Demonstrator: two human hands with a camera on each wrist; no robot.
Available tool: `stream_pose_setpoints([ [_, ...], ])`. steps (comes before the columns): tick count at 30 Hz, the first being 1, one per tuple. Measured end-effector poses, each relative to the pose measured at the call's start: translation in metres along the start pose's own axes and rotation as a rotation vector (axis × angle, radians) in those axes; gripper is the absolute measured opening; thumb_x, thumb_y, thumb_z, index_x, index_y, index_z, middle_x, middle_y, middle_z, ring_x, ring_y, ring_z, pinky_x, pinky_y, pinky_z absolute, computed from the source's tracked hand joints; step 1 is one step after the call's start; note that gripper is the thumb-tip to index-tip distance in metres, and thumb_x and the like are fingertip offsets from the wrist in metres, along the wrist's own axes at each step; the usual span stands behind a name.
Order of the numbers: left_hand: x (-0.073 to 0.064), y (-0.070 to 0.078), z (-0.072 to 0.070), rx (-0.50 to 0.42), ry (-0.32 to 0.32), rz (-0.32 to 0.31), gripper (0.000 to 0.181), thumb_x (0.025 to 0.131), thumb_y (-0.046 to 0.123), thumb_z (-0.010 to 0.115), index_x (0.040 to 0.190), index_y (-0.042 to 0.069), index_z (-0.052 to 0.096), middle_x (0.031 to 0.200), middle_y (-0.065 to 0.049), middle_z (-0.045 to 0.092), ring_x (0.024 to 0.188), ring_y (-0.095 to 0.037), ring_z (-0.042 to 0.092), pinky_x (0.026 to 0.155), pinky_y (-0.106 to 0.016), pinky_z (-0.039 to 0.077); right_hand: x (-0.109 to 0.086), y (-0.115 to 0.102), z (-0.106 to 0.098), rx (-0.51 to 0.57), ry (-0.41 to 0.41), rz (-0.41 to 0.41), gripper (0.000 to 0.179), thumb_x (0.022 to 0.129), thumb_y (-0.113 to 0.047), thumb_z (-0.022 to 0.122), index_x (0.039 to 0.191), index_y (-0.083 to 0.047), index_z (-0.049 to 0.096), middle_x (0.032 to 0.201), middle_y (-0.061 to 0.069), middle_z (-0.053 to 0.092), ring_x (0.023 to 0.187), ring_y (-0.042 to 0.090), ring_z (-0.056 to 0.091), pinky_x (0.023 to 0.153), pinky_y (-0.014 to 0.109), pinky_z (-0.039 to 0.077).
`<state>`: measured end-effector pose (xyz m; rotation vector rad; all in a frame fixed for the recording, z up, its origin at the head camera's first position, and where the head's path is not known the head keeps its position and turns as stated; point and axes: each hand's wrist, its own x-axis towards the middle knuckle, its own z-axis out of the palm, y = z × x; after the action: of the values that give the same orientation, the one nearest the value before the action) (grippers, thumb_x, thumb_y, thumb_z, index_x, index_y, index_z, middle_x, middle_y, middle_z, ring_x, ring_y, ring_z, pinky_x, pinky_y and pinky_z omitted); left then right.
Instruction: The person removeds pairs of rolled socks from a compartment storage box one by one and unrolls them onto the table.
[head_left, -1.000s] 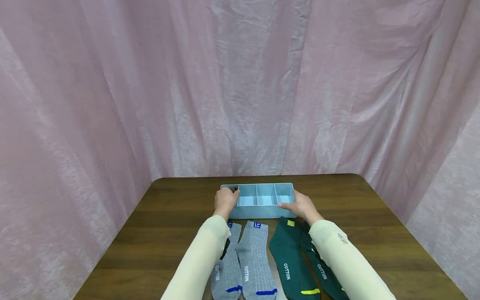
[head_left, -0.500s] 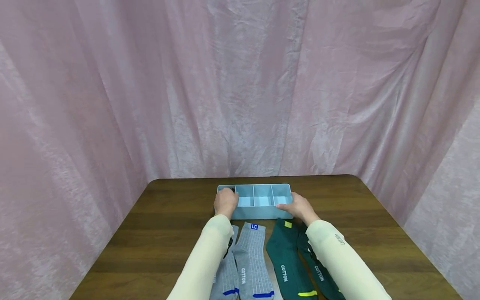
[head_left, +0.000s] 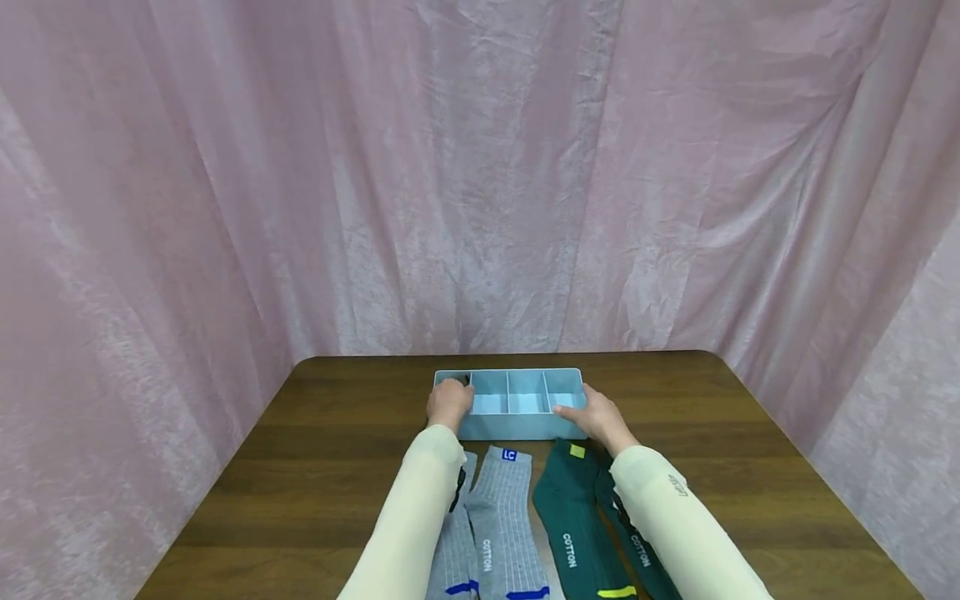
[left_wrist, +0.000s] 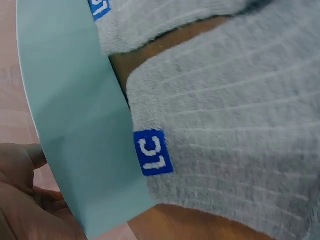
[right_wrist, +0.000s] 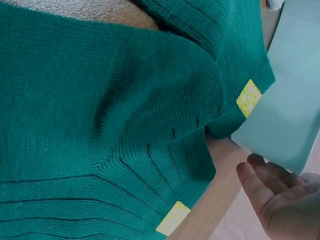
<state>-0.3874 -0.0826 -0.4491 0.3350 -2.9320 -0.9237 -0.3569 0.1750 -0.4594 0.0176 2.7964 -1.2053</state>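
Observation:
A pale blue divided box [head_left: 521, 427] stands on the table behind two pairs of socks. My left hand [head_left: 448, 404] grips its left end, the thumb over the rim; in the left wrist view that hand [left_wrist: 35, 195] is at the box's edge. At the right end, my right hand [head_left: 600, 417] holds the corner, with the thumb along the front rim and the fingers at the side. Grey ribbed socks [head_left: 502, 517] with blue LC tags lie in front of the box. To their right are dark green socks [head_left: 573, 508] with yellow tags, partly under my right sleeve.
The brown wooden table [head_left: 337, 483] extends to both sides of the box. Behind it hangs a pink velvet curtain [head_left: 480, 183]. Something small and dark [head_left: 467, 380] shows beside my left thumb, inside the box's left compartment. A pale strip shows between the grey and green socks.
The head view has shifted slightly. My left hand has moved a little to the left over the last half second. Box, socks and right hand look unmoved.

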Motion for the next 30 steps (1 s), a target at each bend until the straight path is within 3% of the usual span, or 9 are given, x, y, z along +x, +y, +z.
stream_pose_setpoints([
  [10,0.003,-0.007,-0.002,0.066,0.03,0.085,0.031,0.097,0.01,0.054,0.069,0.004,0.064,0.086,-0.019,0.068,0.081,-0.035,0.064,0.072,-0.047,0.053,-0.004,-0.002,0.001,0.002,0.003,-0.008,0.085,0.097,-0.04,0.064,0.154,0.007,0.021,0.154,0.031,0.029,0.139,0.048,0.03,0.109,0.062,0.029],
  [17,0.005,-0.01,-0.005,0.068,0.015,0.036,0.025,0.094,0.007,0.055,0.07,0.003,0.062,0.086,-0.019,0.065,0.08,-0.033,0.061,0.067,-0.044,0.05,-0.002,-0.002,0.004,-0.016,0.005,-0.016,0.084,0.097,-0.04,0.063,0.154,0.006,0.021,0.154,0.03,0.029,0.14,0.048,0.03,0.109,0.061,0.029],
  [20,0.005,-0.012,-0.002,0.041,0.052,0.033,0.022,0.092,0.006,0.057,0.07,0.004,0.06,0.081,-0.017,0.061,0.077,-0.032,0.059,0.066,-0.045,0.049,-0.003,-0.002,0.004,-0.014,0.007,-0.014,0.084,0.097,-0.039,0.063,0.154,0.006,0.021,0.154,0.031,0.028,0.14,0.048,0.03,0.109,0.061,0.029],
  [26,0.005,-0.016,0.005,-0.048,0.166,0.092,0.02,0.088,0.005,0.058,0.068,0.005,0.053,0.07,-0.015,0.056,0.067,-0.03,0.055,0.058,-0.045,0.045,-0.002,-0.001,0.003,0.002,0.007,-0.014,0.084,0.097,-0.038,0.064,0.154,0.006,0.02,0.154,0.031,0.029,0.139,0.048,0.031,0.109,0.061,0.029],
  [30,0.005,-0.016,0.001,-0.082,0.244,0.135,0.01,0.089,0.008,0.06,0.084,0.0,0.061,0.075,-0.016,0.061,0.071,-0.034,0.061,0.061,-0.048,0.048,-0.002,0.0,0.003,0.008,0.007,-0.013,0.084,0.097,-0.038,0.063,0.155,0.006,0.02,0.154,0.031,0.029,0.139,0.048,0.031,0.109,0.061,0.029],
])
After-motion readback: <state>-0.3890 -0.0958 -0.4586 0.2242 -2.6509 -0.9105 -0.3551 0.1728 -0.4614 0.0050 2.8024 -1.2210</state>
